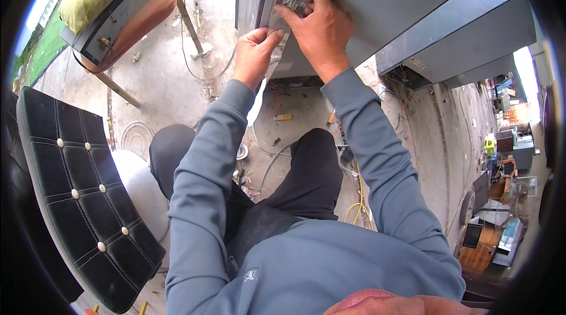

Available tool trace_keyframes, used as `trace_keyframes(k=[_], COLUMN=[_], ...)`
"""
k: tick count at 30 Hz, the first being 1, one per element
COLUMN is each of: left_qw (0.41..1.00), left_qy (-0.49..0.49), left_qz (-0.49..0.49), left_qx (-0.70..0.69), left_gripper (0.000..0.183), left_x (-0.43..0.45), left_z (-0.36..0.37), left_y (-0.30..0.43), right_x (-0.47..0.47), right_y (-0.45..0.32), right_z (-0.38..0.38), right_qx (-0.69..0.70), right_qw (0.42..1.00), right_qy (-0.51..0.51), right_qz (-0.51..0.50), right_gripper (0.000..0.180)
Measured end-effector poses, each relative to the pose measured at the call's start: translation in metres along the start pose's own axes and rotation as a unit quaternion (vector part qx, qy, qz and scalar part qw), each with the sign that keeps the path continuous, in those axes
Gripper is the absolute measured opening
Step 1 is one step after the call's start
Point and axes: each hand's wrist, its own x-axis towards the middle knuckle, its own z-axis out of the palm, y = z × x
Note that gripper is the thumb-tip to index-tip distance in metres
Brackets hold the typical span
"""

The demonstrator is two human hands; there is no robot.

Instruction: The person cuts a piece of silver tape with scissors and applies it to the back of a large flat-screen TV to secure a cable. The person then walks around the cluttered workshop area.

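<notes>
Both of my hands are raised at the near edge of a large grey textured metal panel (353, 14). Between thumb and fingers, my left hand (261, 52) pinches a thin clear strip or sheet (276, 56) that hangs at the panel's lower corner; its exact kind is unclear. To the right, my right hand (322, 27) lies against the panel with bent fingers, beside a small shiny, crinkled patch (292, 4). Whether its fingers grip this patch cannot be made out. A white strip (257, 103) hangs below my left wrist.
A black tufted chair back (88, 195) stands at left. Upper left, cushions and a flat device (132, 10) with a cable rest on wooden legs. Cables, a yellow box-like item (283, 117) and a tape roll (242, 151) lie on the floor. Grey cabinets (477, 41) stand at right.
</notes>
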Motion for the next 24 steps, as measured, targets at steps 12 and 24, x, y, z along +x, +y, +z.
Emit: trace_keyframes(k=[12, 24], left_qw=[0.999, 0.999], left_qy=[0.031, 0.004], left_qz=[-0.022, -0.01], left_qx=[0.03, 0.047], left_gripper=[0.017, 0.019], left_x=[0.005, 0.01], left_z=[0.003, -0.007], left_y=[0.003, -0.005], right_x=[-0.011, -0.029], right_y=[0.014, 0.022], right_z=[0.004, 0.008], right_qx=[0.11, 0.193], right_qw=[0.992, 0.974], right_qy=[0.043, -0.008], right_qz=[0.047, 0.118], right_gripper=[0.039, 0.034])
